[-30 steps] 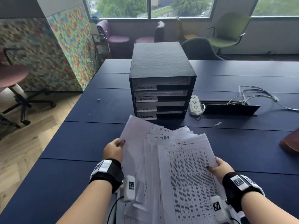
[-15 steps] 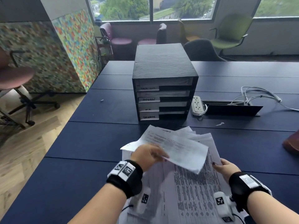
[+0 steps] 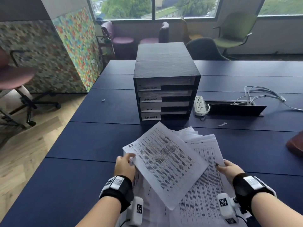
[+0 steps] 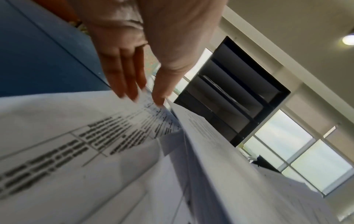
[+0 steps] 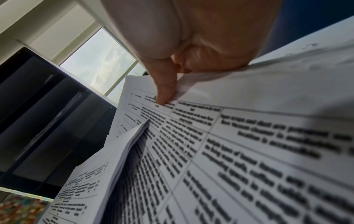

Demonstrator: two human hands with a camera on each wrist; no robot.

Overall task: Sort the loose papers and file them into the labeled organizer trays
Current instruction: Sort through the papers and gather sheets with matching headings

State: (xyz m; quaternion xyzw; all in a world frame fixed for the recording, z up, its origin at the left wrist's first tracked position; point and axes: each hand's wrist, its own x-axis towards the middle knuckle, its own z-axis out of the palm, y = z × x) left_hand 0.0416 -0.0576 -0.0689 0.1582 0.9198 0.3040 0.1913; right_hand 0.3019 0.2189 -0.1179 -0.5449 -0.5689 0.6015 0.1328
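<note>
A black organizer (image 3: pixel 165 63) stands mid-table with several stacked trays; I read the labels ADMIN (image 3: pixel 150 99), H.R (image 3: pixel 150 109) and SECURITY (image 3: pixel 150 117). In front of it I hold a fanned stack of printed papers (image 3: pixel 206 194) above the table. My right hand (image 3: pixel 227 167) grips the stack's right edge, thumb (image 5: pixel 165 91) on top and fingers underneath. My left hand (image 3: pixel 126 163) pinches the left edge of a top sheet (image 3: pixel 165 163), which lies tilted across the stack with "H.R" handwritten at its corner. In the left wrist view the fingers (image 4: pixel 124 84) and thumb close on that sheet's edge.
A white power strip (image 3: pixel 199 105), an open cable hatch (image 3: pixel 236 108) and loose cables (image 3: pixel 262 95) lie right of the organizer. A brown object (image 3: pixel 295 145) sits at the right edge. Small paper scraps (image 3: pixel 222 124) dot the blue table (image 3: pixel 85 141). Chairs stand beyond it.
My left hand lifted one sheet from the stack's left side, swung it over and turned it printed side up across the top. The right hand kept its hold on the stack.
</note>
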